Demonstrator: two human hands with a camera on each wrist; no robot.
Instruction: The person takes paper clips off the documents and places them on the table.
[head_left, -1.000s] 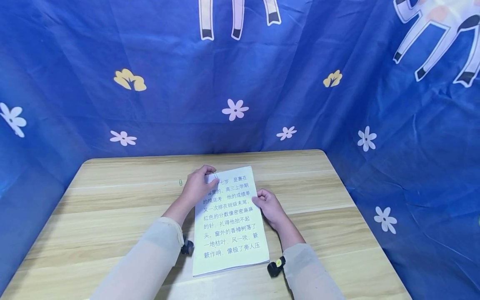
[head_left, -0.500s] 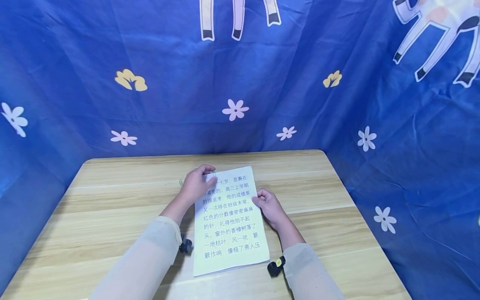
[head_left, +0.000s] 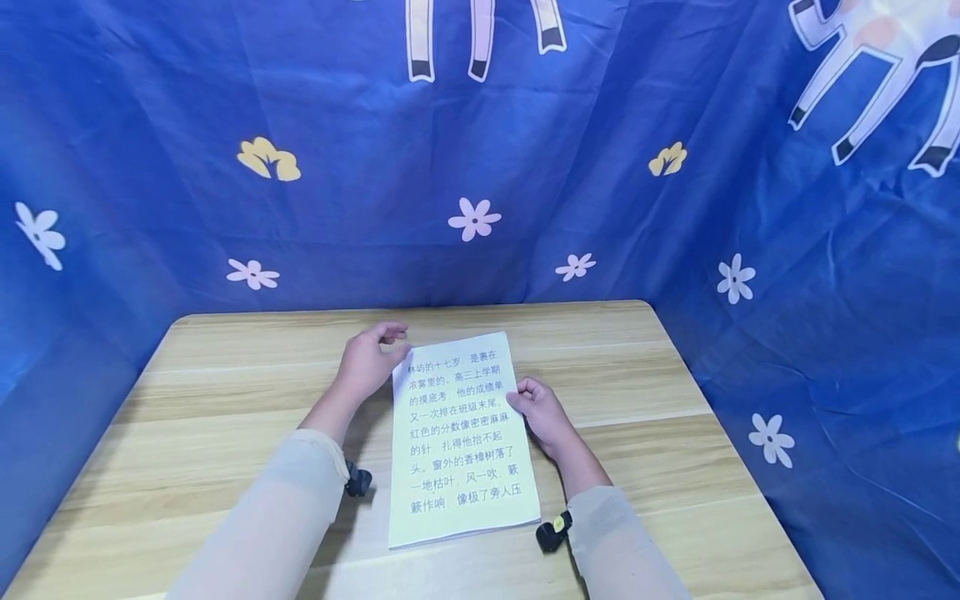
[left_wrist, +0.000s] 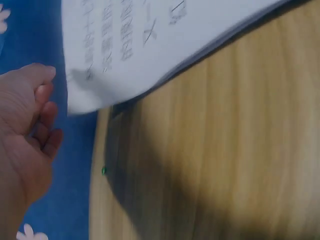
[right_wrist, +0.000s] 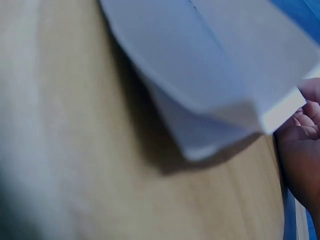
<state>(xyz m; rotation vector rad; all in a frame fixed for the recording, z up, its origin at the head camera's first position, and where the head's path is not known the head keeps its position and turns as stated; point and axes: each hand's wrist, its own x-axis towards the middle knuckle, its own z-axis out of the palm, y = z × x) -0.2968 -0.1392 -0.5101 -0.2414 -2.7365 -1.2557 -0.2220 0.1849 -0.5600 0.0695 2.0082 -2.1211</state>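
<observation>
A stack of white sheets [head_left: 461, 442], printed with large Chinese characters, is held tilted over the table. At its right edge my right hand [head_left: 542, 417] grips the sheets between thumb and fingers; the right wrist view shows their underside sagging apart. My left hand [head_left: 367, 362] is just left of the top left corner, off the paper, its fingers curled. A small pale paper clip [head_left: 403, 336] shows faintly at its fingertips; the left wrist view does not show it. A small green paper clip [left_wrist: 104, 171] lies on the table near its far edge, hidden by my left hand in the head view.
The wooden table [head_left: 637, 358] reaches back to a blue curtain [head_left: 360, 208] with printed flowers and animal legs. More curtain closes off both sides. Dark cameras [head_left: 551, 536] sit at both wrists.
My left hand has moved left, off the corner of the sheets, and the first characters there now show. The small clip outline has left the corner with it. My right hand keeps its grip.
</observation>
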